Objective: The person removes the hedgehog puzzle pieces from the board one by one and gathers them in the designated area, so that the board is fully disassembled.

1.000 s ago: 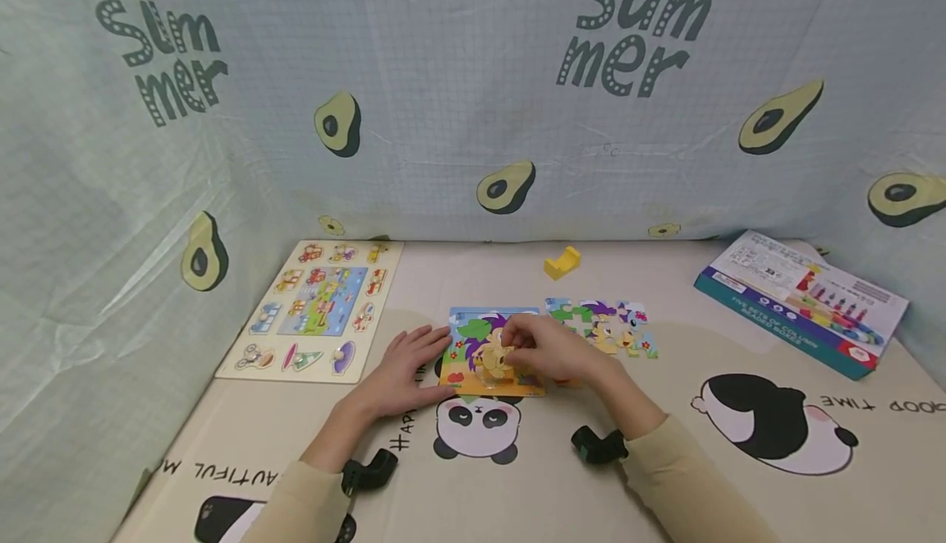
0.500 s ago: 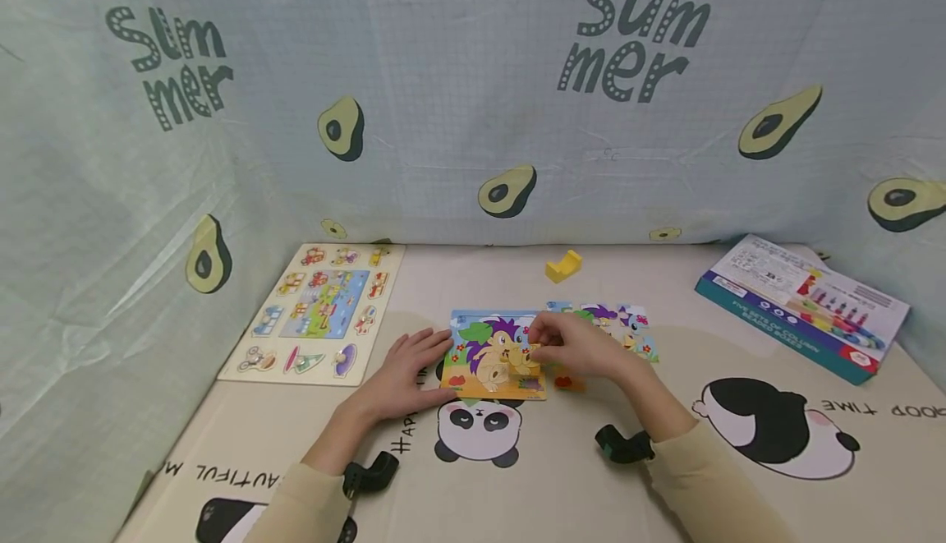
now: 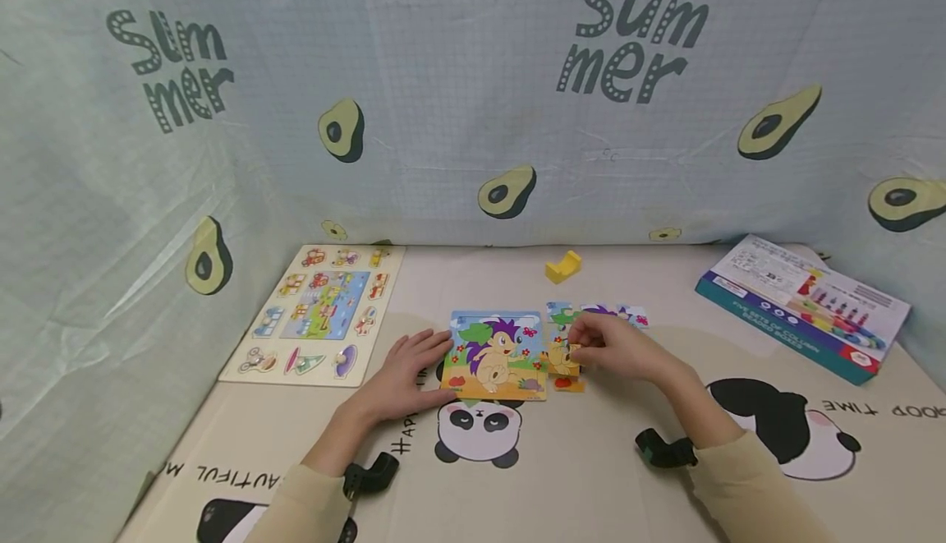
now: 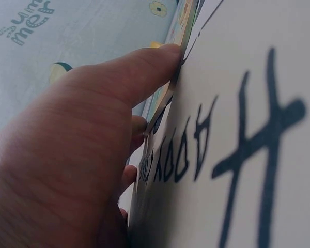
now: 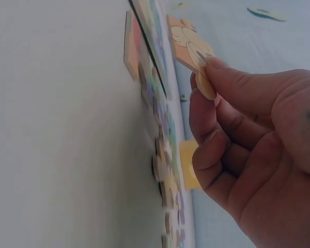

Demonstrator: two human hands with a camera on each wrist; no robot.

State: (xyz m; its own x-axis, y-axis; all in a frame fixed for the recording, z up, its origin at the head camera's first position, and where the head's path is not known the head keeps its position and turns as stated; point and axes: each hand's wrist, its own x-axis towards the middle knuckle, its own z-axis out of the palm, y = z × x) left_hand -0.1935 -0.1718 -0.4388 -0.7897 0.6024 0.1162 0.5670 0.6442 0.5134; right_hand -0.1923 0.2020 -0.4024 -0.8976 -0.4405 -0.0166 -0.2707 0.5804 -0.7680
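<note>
My right hand [image 3: 617,347] pinches a tan jigsaw piece [image 5: 188,44] between thumb and fingers. In the head view the piece is raised just past the right edge of a flat puzzle board [image 3: 473,388] with a purple-haired hedgehog picture. Loose jigsaw pieces [image 3: 633,314] lie right of the board, partly hidden behind the right hand. One with a red print [image 3: 565,384] shows below it. My left hand [image 3: 406,369] rests at the board's left side, fingers spread and fairly straight. In the left wrist view its thumb [image 4: 155,64] touches the board's edge.
A wooden picture board [image 3: 291,370] with vehicle and toy shapes lies at the left. Toward the back stands a yellow curved block [image 3: 563,267]. A flat boxed toy set [image 3: 801,305] lies at the right. A patterned curtain hangs behind the table.
My right hand has moved from over the hedgehog board to the right, carrying the pinched jigsaw piece and uncovering the picture. The left hand stays at the board's left edge.
</note>
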